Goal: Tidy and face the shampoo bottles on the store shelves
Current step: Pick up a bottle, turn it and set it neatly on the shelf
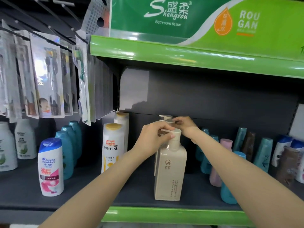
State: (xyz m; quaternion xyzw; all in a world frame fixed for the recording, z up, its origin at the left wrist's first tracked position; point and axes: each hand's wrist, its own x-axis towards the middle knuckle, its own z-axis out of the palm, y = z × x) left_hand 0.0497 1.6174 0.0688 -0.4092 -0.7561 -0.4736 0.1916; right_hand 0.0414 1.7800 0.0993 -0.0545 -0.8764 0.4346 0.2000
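From the head camera, your two hands meet over a row of beige pump bottles standing one behind another on the dark shelf. Your left hand curls its fingers around the pump head of the front beige bottle, thumb and fingertips pinching the cap from its left side. That bottle stands upright near the shelf's front edge, its small round logo facing you. Your right hand reaches farther back and pinches the pump top of a rear beige bottle, fingers curled over it; only that bottle's cap shows above your left hand.

Left of the beige row stands a white Pantene bottle with a yellow cap, another like it just behind. Farther left are a file of teal bottles and a white Head & Shoulders bottle with a blue cap, set nearer the front. To the right, more teal bottles, a pink bottle and brown ones crowd together, some leaning.

A green price rail edges the shelf's front. Overhead, a green upper shelf carries a Shengrou bathroom tissue pack. Packaged toothbrushes hang on hooks at the upper left.
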